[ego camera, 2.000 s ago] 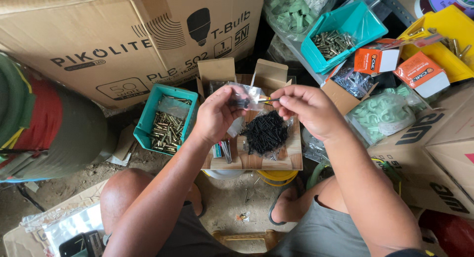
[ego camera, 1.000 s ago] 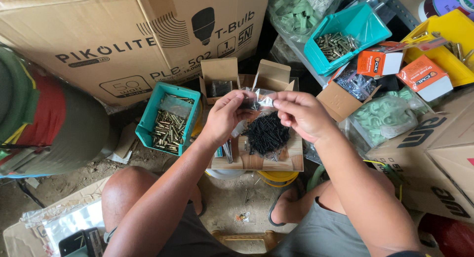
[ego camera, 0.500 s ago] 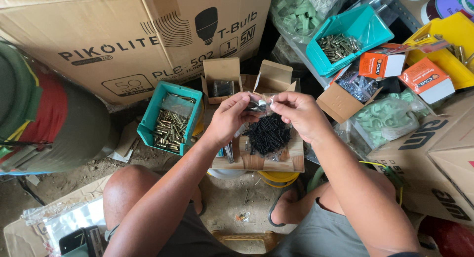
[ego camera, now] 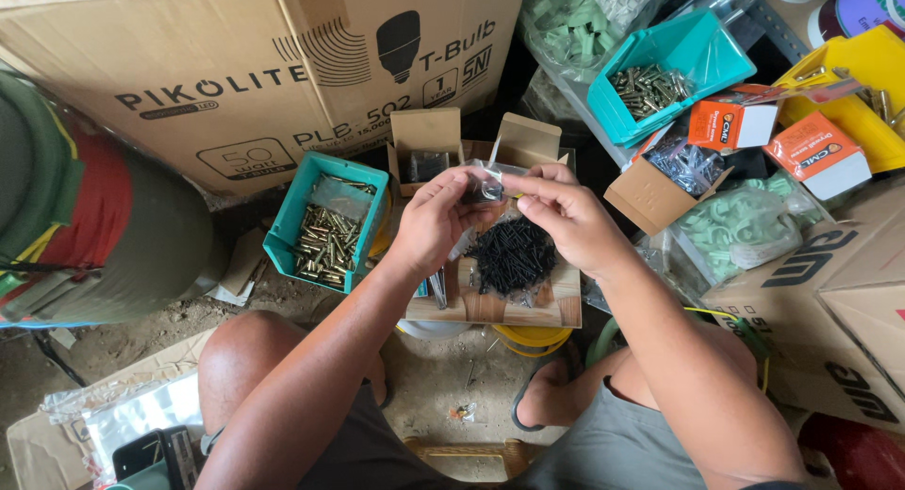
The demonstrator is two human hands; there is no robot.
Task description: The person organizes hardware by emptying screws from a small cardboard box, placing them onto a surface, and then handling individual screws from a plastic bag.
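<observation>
My left hand [ego camera: 436, 219] and my right hand [ego camera: 566, 217] meet above a wooden board [ego camera: 490, 306], both pinching a small clear plastic bag [ego camera: 486, 183] with dark contents. Under them a pile of black screws [ego camera: 512, 254] lies on the board. A small open cardboard box [ego camera: 424, 151] sits just beyond my left hand.
A teal bin of brass screws [ego camera: 325, 221] stands left of the board; another teal bin [ego camera: 669, 71] is at the upper right. Orange and white boxes [ego camera: 815, 155], bags of pale green plastic parts [ego camera: 740, 226], a yellow bin [ego camera: 863, 85] and large cartons [ego camera: 255, 66] crowd around. A green and red bundle [ego camera: 85, 207] lies left.
Both hands have stayed together over the screw pile, fingers working the small plastic bag. The view has shifted slightly; nothing else has moved.
</observation>
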